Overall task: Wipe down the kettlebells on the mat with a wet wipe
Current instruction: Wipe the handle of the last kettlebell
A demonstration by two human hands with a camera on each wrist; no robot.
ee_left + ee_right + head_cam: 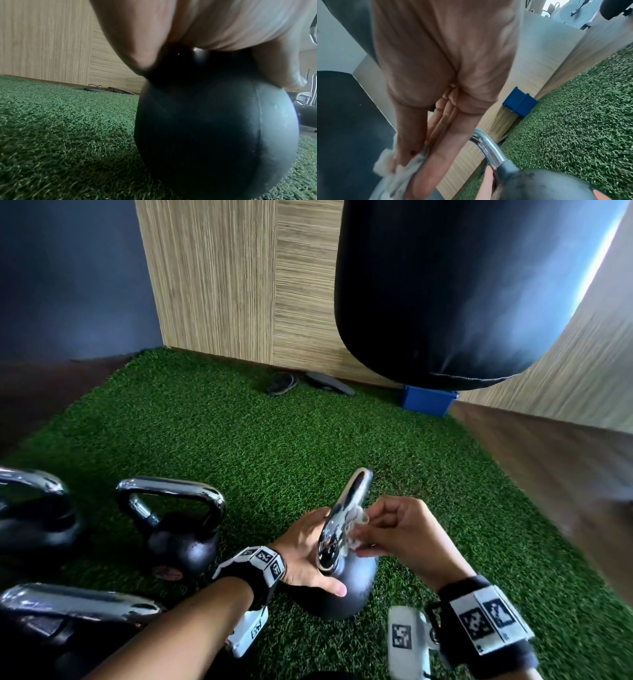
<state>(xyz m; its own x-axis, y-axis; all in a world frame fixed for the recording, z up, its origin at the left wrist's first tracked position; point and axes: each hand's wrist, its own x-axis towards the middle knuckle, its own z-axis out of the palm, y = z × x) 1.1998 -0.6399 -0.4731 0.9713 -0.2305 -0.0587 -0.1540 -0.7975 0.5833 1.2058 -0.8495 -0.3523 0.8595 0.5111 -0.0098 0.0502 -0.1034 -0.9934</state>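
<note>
Kettlebell (356,590): near centre of the mat (274,440); other kettlebells (181,529) near left
Left hand (308,553): clasps its ball, steadying
Right hand (400,529): pinches wet wipe (358,523) against chrome handle (346,505)
Risk: damp chrome slips; bell could roll from the clasp

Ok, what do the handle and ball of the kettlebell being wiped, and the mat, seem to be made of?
Handle: polished chrome-plated metal, by its mirror reflections. Ball: matte black, probably rubber- or vinyl-coated iron; a moulding seam runs down it. Mat: green artificial turf, short plastic-looking blades.
</note>
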